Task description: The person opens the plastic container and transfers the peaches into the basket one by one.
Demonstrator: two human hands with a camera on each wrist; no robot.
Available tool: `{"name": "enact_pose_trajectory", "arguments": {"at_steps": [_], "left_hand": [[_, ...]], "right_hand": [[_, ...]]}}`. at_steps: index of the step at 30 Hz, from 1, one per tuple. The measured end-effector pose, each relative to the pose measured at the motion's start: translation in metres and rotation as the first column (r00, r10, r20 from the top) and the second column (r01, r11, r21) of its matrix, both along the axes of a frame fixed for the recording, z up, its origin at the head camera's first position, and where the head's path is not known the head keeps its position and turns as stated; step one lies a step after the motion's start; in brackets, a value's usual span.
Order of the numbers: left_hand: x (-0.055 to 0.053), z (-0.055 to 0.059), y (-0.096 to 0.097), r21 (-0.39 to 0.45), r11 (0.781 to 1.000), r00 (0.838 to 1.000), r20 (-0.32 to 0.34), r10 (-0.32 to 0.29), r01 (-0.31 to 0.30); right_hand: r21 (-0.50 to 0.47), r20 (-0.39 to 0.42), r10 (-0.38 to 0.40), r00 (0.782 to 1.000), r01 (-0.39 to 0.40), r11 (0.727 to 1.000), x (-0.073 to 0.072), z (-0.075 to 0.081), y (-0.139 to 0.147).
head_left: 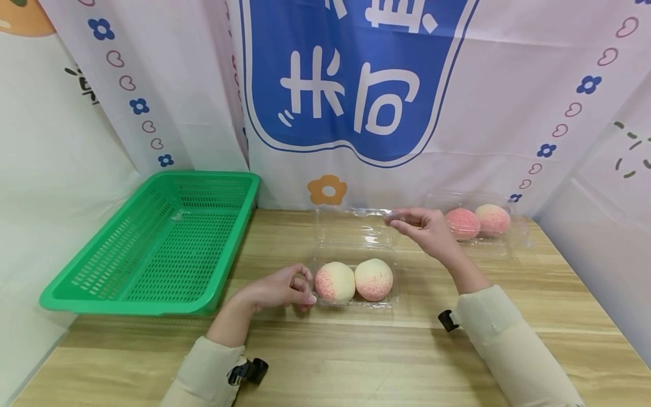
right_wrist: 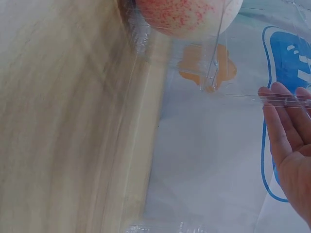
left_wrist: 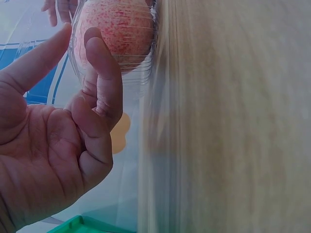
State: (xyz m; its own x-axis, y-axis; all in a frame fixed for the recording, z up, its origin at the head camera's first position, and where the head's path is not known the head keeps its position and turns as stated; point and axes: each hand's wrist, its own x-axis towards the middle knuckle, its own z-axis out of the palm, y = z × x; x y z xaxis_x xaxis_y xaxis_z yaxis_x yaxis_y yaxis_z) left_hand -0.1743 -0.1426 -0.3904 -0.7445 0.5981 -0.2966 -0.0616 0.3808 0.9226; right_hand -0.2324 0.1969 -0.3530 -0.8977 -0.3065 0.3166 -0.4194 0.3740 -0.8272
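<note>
A clear plastic clamshell box stands on the table with its lid raised at the back. Two cream peaches with pink speckles lie in it side by side, a left peach and a right peach. My left hand pinches the box's left rim near the front corner, thumb and forefinger at the plastic in the left wrist view. Up at the lid's right edge, my right hand holds the thin plastic between thumb and fingers, seen also in the right wrist view.
To the left stands a green perforated basket. At the back right, another clear box contains a pinker peach and a paler peach. A printed cloth hangs behind the wooden table.
</note>
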Motion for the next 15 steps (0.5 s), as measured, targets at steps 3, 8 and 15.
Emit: {"name": "enact_pose_trajectory", "arguments": {"at_steps": [3,8,15], "left_hand": [[0.0,0.0,0.0,-0.003,1.0,1.0,0.001,-0.001,0.001],[0.0,0.0,0.0,-0.004,1.0,1.0,0.0,0.0,0.0],[0.0,0.0,0.0,-0.008,1.0,1.0,0.008,0.004,-0.004]], "right_hand": [[-0.021,0.015,0.011,1.0,-0.01,1.0,-0.002,-0.003,0.001],[-0.04,0.046,0.014,0.999,-0.013,0.999,-0.007,-0.01,0.004],[-0.105,0.117,0.03,0.993,-0.018,0.994,-0.013,-0.021,0.009]]}}
